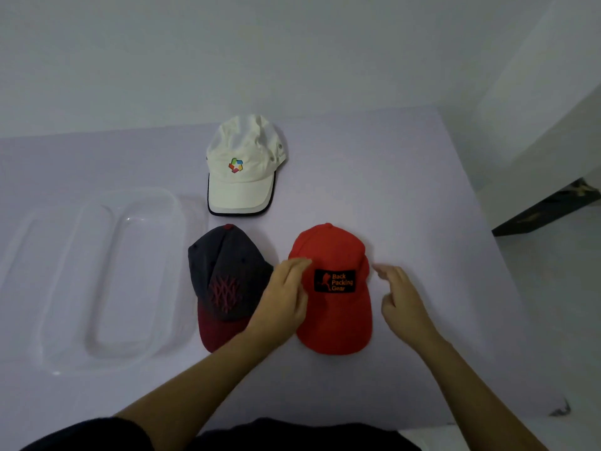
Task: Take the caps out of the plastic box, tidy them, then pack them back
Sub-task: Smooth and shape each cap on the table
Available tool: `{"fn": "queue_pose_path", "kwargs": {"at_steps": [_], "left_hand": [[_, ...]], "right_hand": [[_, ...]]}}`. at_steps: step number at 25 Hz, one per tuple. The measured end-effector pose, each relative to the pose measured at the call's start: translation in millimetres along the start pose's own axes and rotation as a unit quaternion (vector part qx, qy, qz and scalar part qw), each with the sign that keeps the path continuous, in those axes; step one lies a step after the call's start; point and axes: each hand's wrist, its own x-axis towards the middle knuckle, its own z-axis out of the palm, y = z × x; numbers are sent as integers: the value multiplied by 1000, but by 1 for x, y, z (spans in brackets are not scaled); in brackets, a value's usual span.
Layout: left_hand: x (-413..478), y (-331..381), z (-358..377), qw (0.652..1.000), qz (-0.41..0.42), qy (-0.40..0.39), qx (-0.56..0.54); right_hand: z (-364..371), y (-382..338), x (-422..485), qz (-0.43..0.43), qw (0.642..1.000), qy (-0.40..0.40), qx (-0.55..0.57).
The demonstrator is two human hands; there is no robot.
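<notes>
On the pale lilac surface, nearest the person, a red fabric cap with a black "Back Packing Gear" patch lies brim toward them. The left hand lies with straight fingers against its left side, and the right hand, loosely bent and holding nothing, hovers just beside its right edge. Just left of it sits a dark grey cap with a maroon brim, its right edge partly covered by the left hand, then a clear plastic box further left, and a white cap with a multicoloured logo lies farther back.
</notes>
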Motion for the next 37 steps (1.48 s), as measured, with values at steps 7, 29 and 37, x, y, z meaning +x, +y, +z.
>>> {"fn": "queue_pose_path", "kwargs": {"at_steps": [7, 29, 37], "left_hand": [[-54, -25, 50, 980, -40, -171, 94], [-36, -15, 58, 979, -126, -133, -85], [-42, -4, 25, 974, -91, -206, -35]], "right_hand": [[60, 28, -40, -55, 980, -89, -172], [89, -12, -29, -51, 988, 0, 147], [68, 12, -41, -64, 992, -28, -103]]}}
